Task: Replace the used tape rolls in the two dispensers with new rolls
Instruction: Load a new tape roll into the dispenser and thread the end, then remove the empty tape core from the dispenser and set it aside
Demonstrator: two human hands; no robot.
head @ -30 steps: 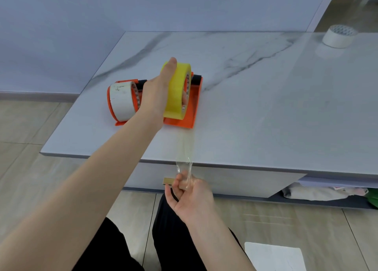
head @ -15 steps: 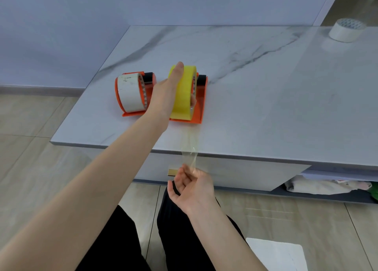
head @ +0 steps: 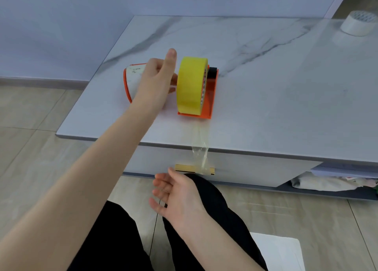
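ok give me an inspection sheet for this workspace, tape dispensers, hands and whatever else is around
Surface: marble-look table, clean.
Job's things: yellow roll upright in orange dispenser, clear tape strip hanging over table edge; white roll in second dispenser; spare white roll far corner.
Clutter: cloth on lower shelf; white sheet on floor.
Hands: left hand beside yellow roll; right hand open, empty.
Cables: nothing seen.
Surroundings: pale wall, tiled floor.

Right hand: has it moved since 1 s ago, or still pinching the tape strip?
Yes. The right hand has let go of the tape strip and dropped below and left of the gold drawer handle, fingers open. The strip hangs loose over the table edge.
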